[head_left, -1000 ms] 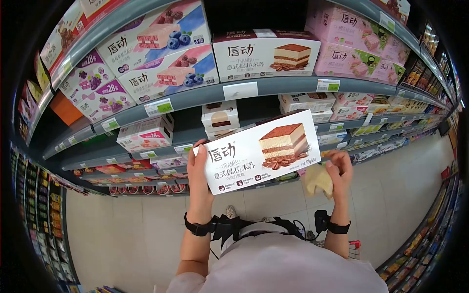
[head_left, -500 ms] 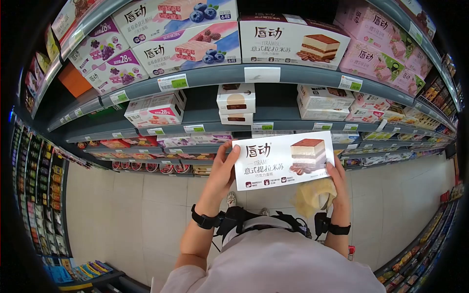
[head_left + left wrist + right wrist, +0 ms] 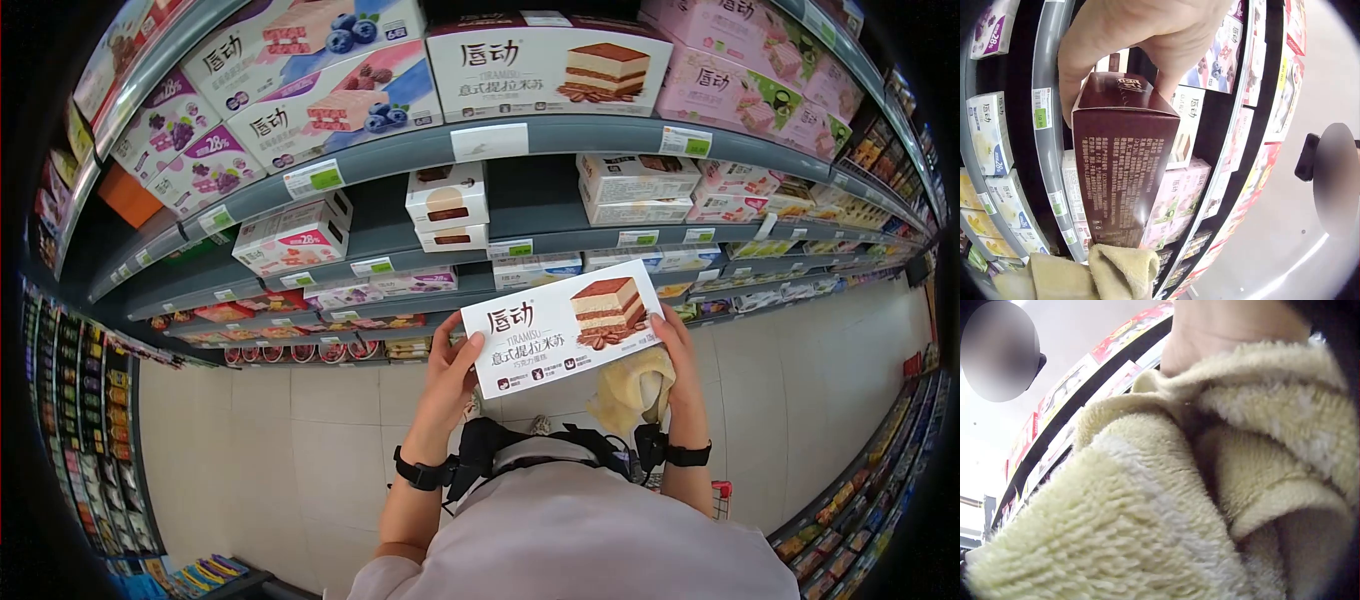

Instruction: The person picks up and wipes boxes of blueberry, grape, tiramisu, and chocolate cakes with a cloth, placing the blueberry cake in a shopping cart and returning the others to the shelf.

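Note:
A white tiramisu cake box point(image 3: 545, 345) is held out at waist height in front of the body, tilted so its right end is higher. My left hand point(image 3: 447, 372) grips its left end, thumb on the front face. The box's dark brown side point(image 3: 1125, 169), covered in small print, shows in the left wrist view between thumb and fingers. At the other end my right hand point(image 3: 684, 372) holds the box with its thumb at the front edge. A pale yellow terry cloth point(image 3: 628, 392) hangs from that same hand and fills most of the right wrist view.
A matching tiramisu carton point(image 3: 550, 75) stands on the upper shelf, between blueberry cake boxes point(image 3: 340, 100) and pink boxes point(image 3: 710, 90). Price tags line the shelf edge point(image 3: 390, 150). Smaller boxes point(image 3: 447, 205) sit on lower shelves. Part of a red cart point(image 3: 722, 490) shows by the right elbow.
My right hand, earlier off the box, has come to its right end and holds it with the cloth. The box has shifted lower and nearer the body, and its tilt has varied.

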{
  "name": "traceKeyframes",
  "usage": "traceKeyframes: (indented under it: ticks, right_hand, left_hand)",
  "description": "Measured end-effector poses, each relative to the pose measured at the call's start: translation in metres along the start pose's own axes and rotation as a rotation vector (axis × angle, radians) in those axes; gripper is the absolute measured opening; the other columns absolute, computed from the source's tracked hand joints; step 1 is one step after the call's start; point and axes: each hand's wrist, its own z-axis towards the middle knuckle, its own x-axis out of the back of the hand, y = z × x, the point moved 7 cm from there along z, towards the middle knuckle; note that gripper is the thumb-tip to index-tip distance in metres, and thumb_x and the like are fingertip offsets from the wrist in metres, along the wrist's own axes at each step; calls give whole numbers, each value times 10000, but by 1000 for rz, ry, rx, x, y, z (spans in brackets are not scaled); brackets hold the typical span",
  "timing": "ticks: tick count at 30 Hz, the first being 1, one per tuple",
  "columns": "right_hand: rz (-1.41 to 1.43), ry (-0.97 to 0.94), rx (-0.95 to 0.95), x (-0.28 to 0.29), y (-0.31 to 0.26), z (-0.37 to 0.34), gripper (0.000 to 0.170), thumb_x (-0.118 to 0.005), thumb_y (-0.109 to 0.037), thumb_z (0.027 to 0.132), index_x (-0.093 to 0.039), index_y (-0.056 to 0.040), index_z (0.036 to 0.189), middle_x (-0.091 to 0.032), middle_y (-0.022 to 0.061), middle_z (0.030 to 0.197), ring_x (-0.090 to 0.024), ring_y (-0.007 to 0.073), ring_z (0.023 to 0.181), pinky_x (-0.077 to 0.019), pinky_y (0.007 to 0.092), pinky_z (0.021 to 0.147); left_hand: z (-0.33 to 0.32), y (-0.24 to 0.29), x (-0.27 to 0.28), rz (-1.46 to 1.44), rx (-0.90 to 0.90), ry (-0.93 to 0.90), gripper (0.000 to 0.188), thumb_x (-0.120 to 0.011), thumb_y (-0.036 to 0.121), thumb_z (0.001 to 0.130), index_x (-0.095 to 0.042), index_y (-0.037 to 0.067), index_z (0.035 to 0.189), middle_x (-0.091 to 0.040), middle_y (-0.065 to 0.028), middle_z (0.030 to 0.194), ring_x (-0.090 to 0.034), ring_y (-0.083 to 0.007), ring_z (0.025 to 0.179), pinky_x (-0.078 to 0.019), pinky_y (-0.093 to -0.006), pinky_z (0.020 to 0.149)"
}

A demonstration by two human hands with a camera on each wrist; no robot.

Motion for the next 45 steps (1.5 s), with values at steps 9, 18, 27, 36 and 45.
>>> traceKeyframes:
  ticks: [9,18,27,36,45]
  right_hand:
    - [-133,74,-98,19,7,-22,561,-660,-341,813,-509,23,1212,-569,114,1073,-545,157,979,-417,254,830]
    - [-50,68,-66,29,3,-16,563,-646,-323,823,-491,42,1223,-574,120,1091,-555,166,972,-435,268,820]
    - [-41,121,-70,13,5,-23,586,-641,-322,833,-462,53,1247,-557,122,1135,-542,164,1013,-427,266,851]
    - [-136,-12,61,5,-6,-21,567,-611,-297,863,-426,16,1298,-527,128,1194,-516,178,1072,-404,290,904]
    - [-125,-186,175,-8,-21,-29,612,-416,-467,943,-440,48,1272,-580,133,1120,-573,163,995,-462,291,848]
  left_hand:
    - [8,-10,14,146,-29,69,398,-628,321,876,-432,66,1112,-605,-75,907,-597,-123,818,-490,-264,682]
    - [5,-9,-11,223,-97,-59,378,-591,292,905,-425,48,1143,-509,-86,1137,-534,-112,936,-456,-257,742]
    - [-4,-5,-3,239,-239,-62,423,-605,216,898,-448,13,1234,-510,-93,1191,-542,-123,993,-450,-241,805]
    - [-20,12,11,116,-253,32,403,-473,273,964,-509,0,1258,-578,-50,1162,-579,-123,999,-465,-284,893]
    - [-19,15,28,141,-305,116,353,-524,232,938,-582,-29,1169,-485,-112,1315,-526,-156,1092,-426,-267,900]
